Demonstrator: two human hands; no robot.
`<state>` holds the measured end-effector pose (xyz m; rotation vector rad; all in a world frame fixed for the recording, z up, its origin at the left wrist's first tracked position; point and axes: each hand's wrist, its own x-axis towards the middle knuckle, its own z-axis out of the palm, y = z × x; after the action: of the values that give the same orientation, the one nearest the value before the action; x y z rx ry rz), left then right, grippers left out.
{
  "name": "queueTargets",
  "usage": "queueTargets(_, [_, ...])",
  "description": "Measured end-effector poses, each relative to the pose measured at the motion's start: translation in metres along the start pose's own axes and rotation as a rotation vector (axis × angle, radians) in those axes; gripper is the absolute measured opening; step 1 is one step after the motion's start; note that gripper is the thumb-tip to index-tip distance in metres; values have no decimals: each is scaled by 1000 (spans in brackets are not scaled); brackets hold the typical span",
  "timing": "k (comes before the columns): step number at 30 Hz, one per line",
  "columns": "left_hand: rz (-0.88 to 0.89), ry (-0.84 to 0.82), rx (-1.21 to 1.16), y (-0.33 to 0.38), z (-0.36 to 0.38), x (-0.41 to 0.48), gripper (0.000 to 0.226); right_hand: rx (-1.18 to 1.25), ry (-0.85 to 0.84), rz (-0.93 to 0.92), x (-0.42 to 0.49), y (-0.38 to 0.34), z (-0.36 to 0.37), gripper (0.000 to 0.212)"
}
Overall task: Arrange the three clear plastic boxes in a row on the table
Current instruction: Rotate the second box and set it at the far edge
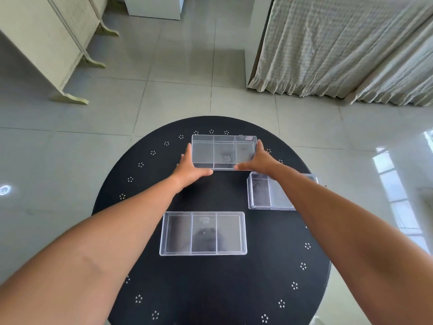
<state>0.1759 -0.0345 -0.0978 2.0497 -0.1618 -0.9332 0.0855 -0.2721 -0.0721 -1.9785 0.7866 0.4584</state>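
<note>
Boxes are not yet in a row. My left hand (pixel 187 171) and right hand (pixel 260 160) clasp the far box (pixel 223 152) by its ends; the near box (pixel 203 233) and right box (pixel 269 194) sit apart on the counter (pixel 210 289) — lining up remains, I judge.

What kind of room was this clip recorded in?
Probably a home or a plain indoor room, though that is uncertain: a glossy tiled floor, long pale curtains, a cream cabinet on curved feet, and a round black table holding clear boxes.
</note>
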Motion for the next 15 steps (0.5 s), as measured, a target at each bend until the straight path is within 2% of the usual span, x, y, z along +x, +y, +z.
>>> queueTargets(5, [74, 155, -307, 6, -6, 10, 71, 114, 44, -66, 7, -13, 7, 135])
queueTargets(8, [32, 275, -452, 21, -19, 12, 55, 102, 50, -153, 5, -23, 10, 133])
queueTargets(11, [-9, 299, -476, 33, -35, 14, 51, -77, 60, -221, -2, -27, 12, 126])
queueTargets(15, [-90, 296, -468, 43, -48, 17, 43, -410, 252, -366, -9, -28, 14, 89])
